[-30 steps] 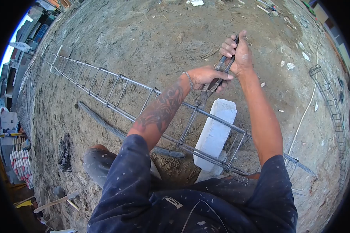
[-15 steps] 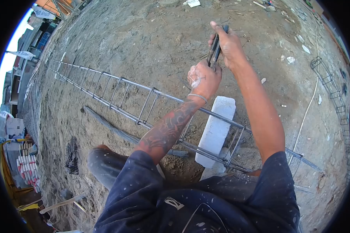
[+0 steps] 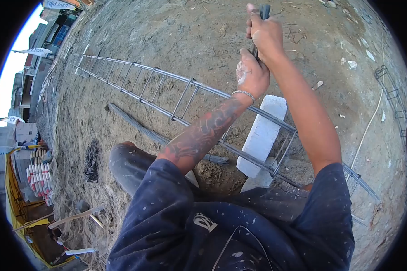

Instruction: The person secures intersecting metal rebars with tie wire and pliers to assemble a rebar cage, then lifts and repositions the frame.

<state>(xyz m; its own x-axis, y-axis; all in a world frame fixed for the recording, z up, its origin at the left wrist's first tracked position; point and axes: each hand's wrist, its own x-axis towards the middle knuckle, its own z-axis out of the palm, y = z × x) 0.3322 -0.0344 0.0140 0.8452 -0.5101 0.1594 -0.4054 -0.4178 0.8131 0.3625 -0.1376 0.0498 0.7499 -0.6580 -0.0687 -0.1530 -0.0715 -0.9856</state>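
My right hand (image 3: 267, 37) is wrapped round the dark handles of the pincers (image 3: 265, 10), thumb pointing up, at the top centre. Just below it, my left hand (image 3: 253, 74), white-smeared on the back, is closed round the lower part of the same tool; the jaws are hidden. Beneath my forearms a long steel rebar cage (image 3: 138, 66) runs diagonally across the ground. Its near part crosses over a white block (image 3: 263, 135).
A bundle of thin wire rods (image 3: 140, 128) lies beside the cage, with a dark wire coil (image 3: 92, 160) farther left. Another rebar cage (image 3: 392, 95) stretches along the right. Wooden sticks (image 3: 77, 217) lie at lower left.
Both hands have moved up, away from the cage, with the pincers. My left hand has turned so its back shows. The view has shifted, moving the cage and block rightward and up.
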